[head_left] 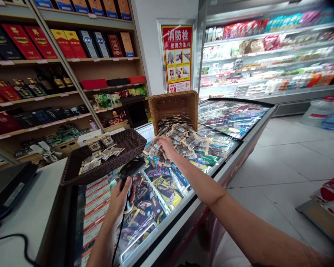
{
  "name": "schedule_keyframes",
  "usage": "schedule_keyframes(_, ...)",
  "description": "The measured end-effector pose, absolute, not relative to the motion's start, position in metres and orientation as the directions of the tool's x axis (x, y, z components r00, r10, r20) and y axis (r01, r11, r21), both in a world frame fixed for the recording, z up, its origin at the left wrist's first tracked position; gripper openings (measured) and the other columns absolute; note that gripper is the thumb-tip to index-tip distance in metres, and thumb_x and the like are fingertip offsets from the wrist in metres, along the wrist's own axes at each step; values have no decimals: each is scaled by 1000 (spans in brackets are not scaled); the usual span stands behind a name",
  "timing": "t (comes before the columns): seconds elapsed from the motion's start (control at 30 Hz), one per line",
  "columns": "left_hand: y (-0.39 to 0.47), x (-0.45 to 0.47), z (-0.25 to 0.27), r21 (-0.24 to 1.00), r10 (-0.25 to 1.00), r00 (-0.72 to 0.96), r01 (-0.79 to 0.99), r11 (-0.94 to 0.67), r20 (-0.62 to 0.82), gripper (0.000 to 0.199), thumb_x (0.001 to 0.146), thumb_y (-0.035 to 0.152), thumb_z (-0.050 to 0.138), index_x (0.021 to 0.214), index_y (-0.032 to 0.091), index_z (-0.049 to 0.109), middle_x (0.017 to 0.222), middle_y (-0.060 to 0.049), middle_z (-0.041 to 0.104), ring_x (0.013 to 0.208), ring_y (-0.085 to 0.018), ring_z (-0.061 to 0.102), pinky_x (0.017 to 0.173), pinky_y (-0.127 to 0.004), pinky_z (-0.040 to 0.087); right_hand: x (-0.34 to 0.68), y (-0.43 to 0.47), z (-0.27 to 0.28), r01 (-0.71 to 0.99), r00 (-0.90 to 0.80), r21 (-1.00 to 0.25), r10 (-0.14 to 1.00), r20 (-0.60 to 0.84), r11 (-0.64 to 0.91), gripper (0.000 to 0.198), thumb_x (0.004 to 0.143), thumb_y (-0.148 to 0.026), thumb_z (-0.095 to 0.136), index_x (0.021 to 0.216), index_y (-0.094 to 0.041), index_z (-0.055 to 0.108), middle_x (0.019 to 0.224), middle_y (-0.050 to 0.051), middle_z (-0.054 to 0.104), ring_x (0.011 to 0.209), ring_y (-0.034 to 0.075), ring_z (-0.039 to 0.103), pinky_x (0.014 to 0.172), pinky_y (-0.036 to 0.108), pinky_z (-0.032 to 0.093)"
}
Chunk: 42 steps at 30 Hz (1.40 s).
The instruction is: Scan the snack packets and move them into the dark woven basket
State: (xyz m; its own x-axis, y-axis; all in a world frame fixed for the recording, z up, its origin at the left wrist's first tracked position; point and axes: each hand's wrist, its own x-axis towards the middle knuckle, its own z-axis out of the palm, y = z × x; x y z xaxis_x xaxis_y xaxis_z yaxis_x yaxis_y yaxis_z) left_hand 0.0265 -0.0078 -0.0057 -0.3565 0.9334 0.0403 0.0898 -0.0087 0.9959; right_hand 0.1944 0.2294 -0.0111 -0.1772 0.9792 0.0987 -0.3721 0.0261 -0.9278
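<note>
My left hand (121, 196) is wrapped round the handle of a black barcode scanner (132, 167), whose cable hangs down past my wrist. Over by the heap of small clear-and-tan packets (180, 133), my right hand (167, 145) has its fingers closed on one packet (153, 147). That heap spills from a light brown wicker basket (172, 100), tipped on its side on the glass lid of a chest freezer (167, 207). To the left lies a dark brown woven tray (72, 167) with several similar packets (100, 157) inside.
A counter (48, 193) with a black device (11, 189) stands at the left. Behind it rise shelves (66, 61) of boxes and bottles. A lit refrigerated display (267, 55) fills the back right. Large water bottles (318, 111) and a red-and-white package (331, 196) are at the right.
</note>
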Motion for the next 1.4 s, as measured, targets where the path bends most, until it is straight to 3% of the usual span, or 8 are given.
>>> schedule_keyframes(0.3,-5,20,-11,997,910,-412,76,-13,43,56,80,73,79,75,22,57,57,4,56,44,-9,42,42,-21,33,211,228,5,-259,174,-942,970,172,213,21,85,-29,48,90,-23,67,61,-6,34,55,14,28,52,28,27)
schedule_keyframes(0.57,-7,24,-4,998,911,-412,55,-3,25,50,76,62,85,74,23,53,57,5,54,45,-10,43,42,-20,34,246,227,20,-68,155,-992,984,91,103,22,78,-23,51,76,-21,73,58,-3,44,54,15,34,56,29,32)
schedule_keyframes(0.8,-9,23,-3,997,916,-401,66,29,0,48,78,62,82,73,24,53,53,4,53,46,-12,45,43,-21,35,301,196,-21,234,74,-971,994,74,55,31,86,-27,51,88,-20,81,64,0,62,55,16,48,60,30,41)
schedule_keyframes(0.9,-9,25,-2,998,915,-403,55,29,-4,50,76,63,84,72,24,52,53,4,53,46,-11,45,42,-20,34,314,183,-47,404,88,-910,986,138,91,32,90,-24,51,102,-20,80,80,4,71,63,18,58,68,32,49)
schedule_keyframes(0.97,-9,27,-2,999,911,-411,41,23,-4,51,76,64,84,73,23,53,54,4,54,46,-11,45,42,-20,34,316,178,-62,547,92,-814,953,288,193,29,90,-19,54,104,-19,79,103,9,76,85,23,68,83,36,53)
schedule_keyframes(1.07,-7,26,-3,1000,905,-425,29,9,5,53,76,66,84,75,21,56,59,4,58,45,-9,45,42,-19,33,314,173,-76,722,72,-637,885,460,272,27,91,-13,54,102,-19,77,117,13,74,112,27,65,101,40,50)
schedule_keyframes(1.27,-3,14,-7,1000,911,-412,16,-3,9,60,70,73,85,77,21,56,59,3,59,42,-9,45,39,-20,33,303,164,-64,842,51,-466,818,573,274,22,99,-20,56,105,-21,77,123,12,72,114,31,57,101,44,45)
schedule_keyframes(1.4,-6,9,-2,1000,864,-504,-10,-4,-1,64,72,80,79,76,21,57,60,3,60,42,-8,46,38,-20,33,264,168,-30,792,-126,-439,817,563,424,24,101,-22,55,105,-23,79,124,12,73,116,31,57,104,44,43)
